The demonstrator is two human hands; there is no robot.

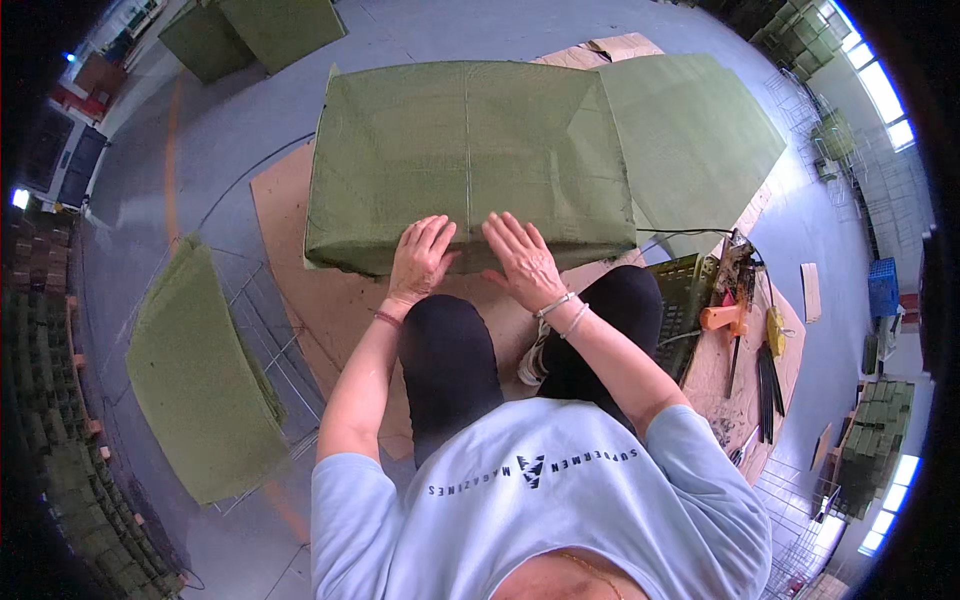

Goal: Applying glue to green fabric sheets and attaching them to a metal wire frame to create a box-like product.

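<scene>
In front of my knees stands a boxy form covered in green mesh-like sheet (400,130), with a thin seam or wire line down its middle. My left hand (423,260) lies on its near edge, just left of that line, fingers stretched out. To the right of the line, my right hand (522,258) rests on the same edge with its fingers extended and the thumb apart. Neither hand grips anything. A flat green sheet (690,140) lies beside the form on the right, partly hidden under or behind it.
Brown cardboard (345,300) covers the floor under the form. At my right, an orange-handled glue gun (725,318) with a cord stands near black sticks (768,395) and a green crate (678,295). Stacked green sheets (205,380) lean on a wire frame (270,330) at my left.
</scene>
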